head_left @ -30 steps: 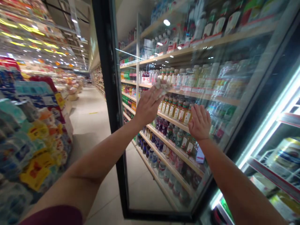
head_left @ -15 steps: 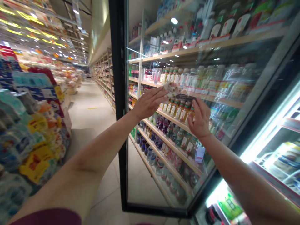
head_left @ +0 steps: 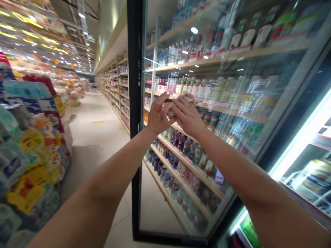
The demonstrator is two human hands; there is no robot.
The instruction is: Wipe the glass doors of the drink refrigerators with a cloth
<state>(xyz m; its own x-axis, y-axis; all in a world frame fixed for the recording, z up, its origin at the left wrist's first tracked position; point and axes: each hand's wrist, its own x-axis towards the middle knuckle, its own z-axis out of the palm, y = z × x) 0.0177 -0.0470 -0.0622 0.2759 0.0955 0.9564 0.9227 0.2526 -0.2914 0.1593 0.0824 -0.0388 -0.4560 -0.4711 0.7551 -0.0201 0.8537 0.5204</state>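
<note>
Both my hands meet in front of the glass of an open cooler door (head_left: 160,210). A crumpled, light-coloured cloth (head_left: 190,97) with brownish patches shows past the fingers of my right hand (head_left: 188,116), which lies over it. Close beside it, my left hand (head_left: 159,115) has its thumb and fingers curled around a pale bit of the same cloth between the hands. The fingertips of the two hands touch or overlap. Most of the cloth is hidden under the right hand, and whether it presses on the glass I cannot tell.
Through the glass stand shelves of bottles (head_left: 178,137). The door's black frame (head_left: 136,103) runs upright left of my hands. A lit cooler (head_left: 310,172) is at right. Packaged goods (head_left: 33,144) with yellow signs are piled at left, beside an aisle floor (head_left: 90,137).
My right hand has moved left onto the cloth, which the left hand was holding against the glass. My left hand has shifted slightly and its fingers have curled.
</note>
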